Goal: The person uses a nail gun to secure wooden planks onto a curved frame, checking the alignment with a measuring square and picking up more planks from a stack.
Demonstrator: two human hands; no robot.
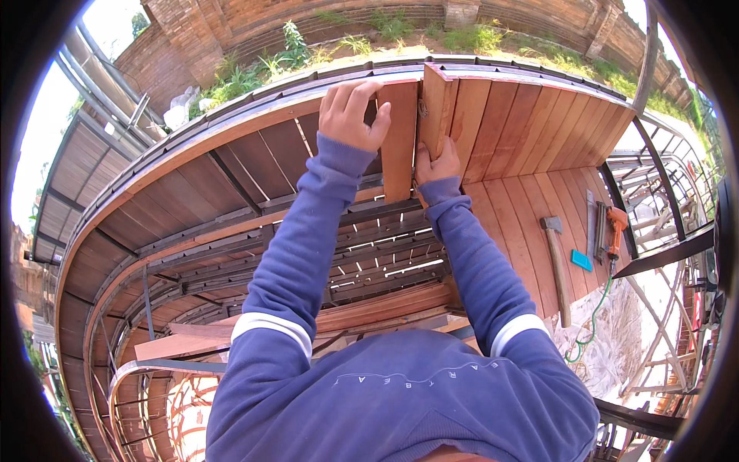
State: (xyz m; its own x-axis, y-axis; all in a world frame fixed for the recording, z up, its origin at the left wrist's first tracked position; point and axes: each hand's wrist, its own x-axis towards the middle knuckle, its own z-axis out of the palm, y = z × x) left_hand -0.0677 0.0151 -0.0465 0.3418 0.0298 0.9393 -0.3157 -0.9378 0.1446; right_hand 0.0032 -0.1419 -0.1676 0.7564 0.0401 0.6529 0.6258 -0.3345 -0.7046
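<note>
Reddish-brown timber fills a worker's right hand, its fingers and thumb clamped on the near end of a raised plank that stands on edge at the centre of a curved wooden structure. Just left of it lies a flat plank, with the left hand beside its far end, fingers bent and thumb spread apart; whether that hand touches the rim beneath it cannot be told. Close-set boards run to the right of the raised plank. Nearer the worker, on more boards, lie a wooden-handled hatchet, a teal block, a narrow metal strip and an orange-and-grey air tool trailing a green hose. Beyond the rim, green plants grow before a brick wall.
</note>
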